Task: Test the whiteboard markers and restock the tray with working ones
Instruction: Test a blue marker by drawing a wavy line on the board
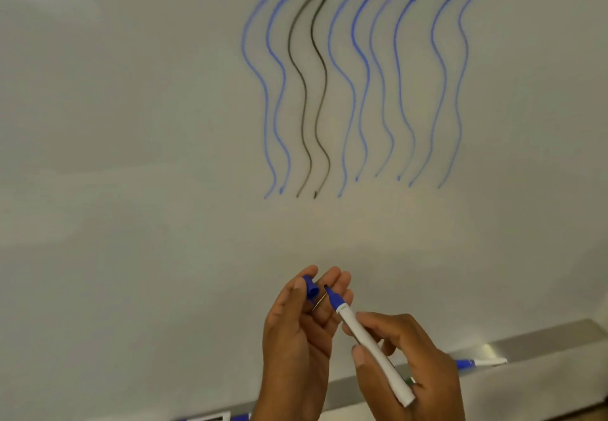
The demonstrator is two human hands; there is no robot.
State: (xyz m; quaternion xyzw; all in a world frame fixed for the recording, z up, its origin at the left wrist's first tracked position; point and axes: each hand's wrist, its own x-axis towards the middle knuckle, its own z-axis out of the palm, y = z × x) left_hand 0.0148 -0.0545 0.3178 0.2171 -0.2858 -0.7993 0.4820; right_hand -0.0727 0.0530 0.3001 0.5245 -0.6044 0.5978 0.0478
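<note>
My right hand [408, 364] grips a white marker [371, 345] with a blue collar, its dark tip bare and pointing up-left. My left hand [302, 331] pinches the marker's blue cap [310, 290] between thumb and forefinger, just left of the tip; cap and tip are a little apart. Both hands are low in front of the whiteboard [148, 124]. Behind my right hand the metal tray [539, 345] runs along the board's bottom edge. A capped blue and white marker [477, 362] lies in it.
Several wavy vertical test lines [358, 91], most blue and two black, cover the upper middle of the board. At the bottom left edge of the view, part of another blue marker [237, 417] shows on the tray.
</note>
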